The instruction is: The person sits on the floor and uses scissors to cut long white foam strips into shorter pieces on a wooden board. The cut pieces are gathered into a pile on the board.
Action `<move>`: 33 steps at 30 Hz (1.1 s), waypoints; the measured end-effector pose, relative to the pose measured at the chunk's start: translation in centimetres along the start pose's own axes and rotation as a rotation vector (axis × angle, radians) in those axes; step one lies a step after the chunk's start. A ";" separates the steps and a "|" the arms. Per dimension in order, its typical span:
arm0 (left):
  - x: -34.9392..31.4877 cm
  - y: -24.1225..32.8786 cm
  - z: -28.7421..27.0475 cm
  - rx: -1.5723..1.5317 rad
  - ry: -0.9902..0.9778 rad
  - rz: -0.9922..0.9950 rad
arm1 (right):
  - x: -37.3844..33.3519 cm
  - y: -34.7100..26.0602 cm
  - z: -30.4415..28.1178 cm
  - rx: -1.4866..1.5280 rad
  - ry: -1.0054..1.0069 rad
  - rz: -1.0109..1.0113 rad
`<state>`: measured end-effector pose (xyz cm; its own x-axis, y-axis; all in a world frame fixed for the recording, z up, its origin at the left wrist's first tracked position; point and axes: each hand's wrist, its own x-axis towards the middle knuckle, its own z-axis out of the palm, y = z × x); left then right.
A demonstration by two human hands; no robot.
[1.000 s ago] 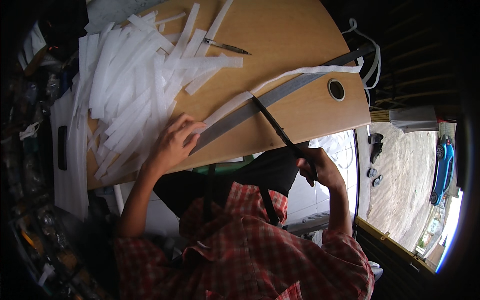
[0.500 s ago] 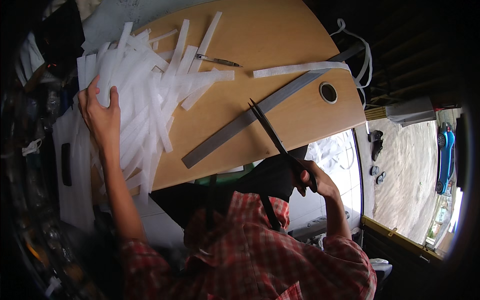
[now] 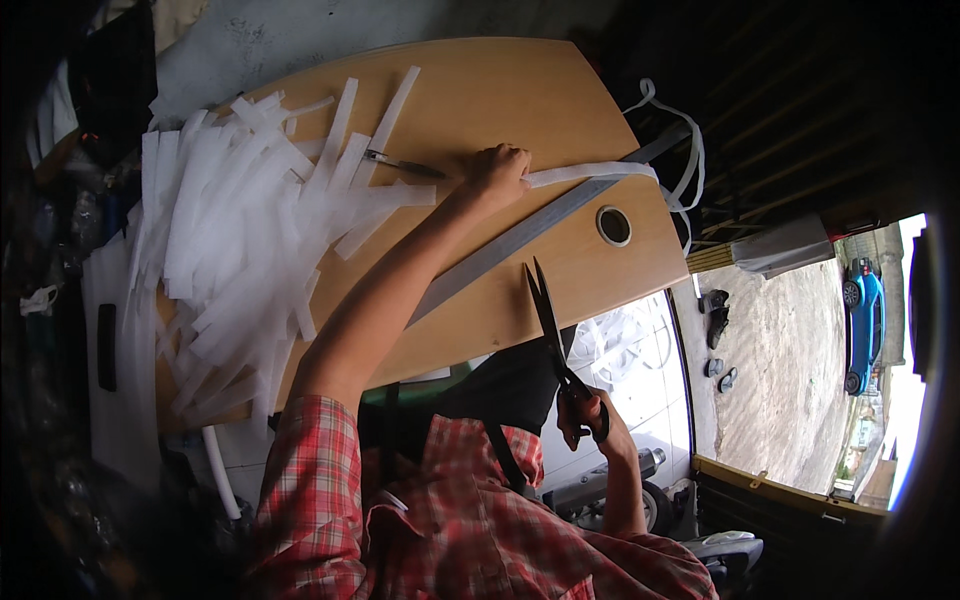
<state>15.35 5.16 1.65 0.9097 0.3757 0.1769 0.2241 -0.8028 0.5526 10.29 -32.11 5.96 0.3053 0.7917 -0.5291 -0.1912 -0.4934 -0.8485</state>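
My left hand (image 3: 497, 175) is closed on the near end of a long white foam strip (image 3: 600, 172), over the middle of the wooden table (image 3: 500, 95). From there the strip runs right, across a flat grey metal bar (image 3: 500, 258), and loops off the table's right edge. In my right hand (image 3: 595, 425) is a pair of black scissors (image 3: 546, 315), blades pointing up and slightly parted, by the table's near edge. A heap of cut white foam strips (image 3: 235, 220) covers the table's left part. Beside the heap lies a slim craft knife (image 3: 408, 165).
A round grommet hole (image 3: 614, 226) pierces the table's right end. More white strips (image 3: 625, 345) lie on the tiled floor below. Shoes (image 3: 716, 325) stand by the doorway, and a blue car (image 3: 864, 325) is outside. A slatted dark gate (image 3: 780, 130) rises at the right.
My left hand has left the foam heap, moved right and taken hold of the long strip's end. The scissors in my right hand now point more upright. The whole view has shifted slightly.
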 end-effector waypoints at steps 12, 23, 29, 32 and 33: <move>-16.3 -2.2 -11.0 -0.211 0.037 -0.237 | 3.4 -2.9 1.0 -0.148 -0.088 -0.032; -19.0 -4.7 -9.5 0.041 0.210 0.021 | 1.1 -3.3 1.2 -0.165 -0.150 0.002; -20.1 -4.3 -7.6 0.133 0.173 -0.010 | 2.0 -3.2 1.4 -0.204 -0.155 -0.046; -21.1 -2.5 -7.4 0.074 0.121 -0.031 | 2.3 -3.5 1.1 -0.224 -0.172 -0.061; -21.5 -2.2 -7.4 0.076 0.127 -0.024 | 2.4 -3.7 1.0 -0.230 -0.180 -0.061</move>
<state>-7.28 2.24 2.63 0.8533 0.4471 0.2681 0.2760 -0.8238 0.4952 10.83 -27.99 7.83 0.1350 0.8637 -0.4856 0.0452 -0.4950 -0.8677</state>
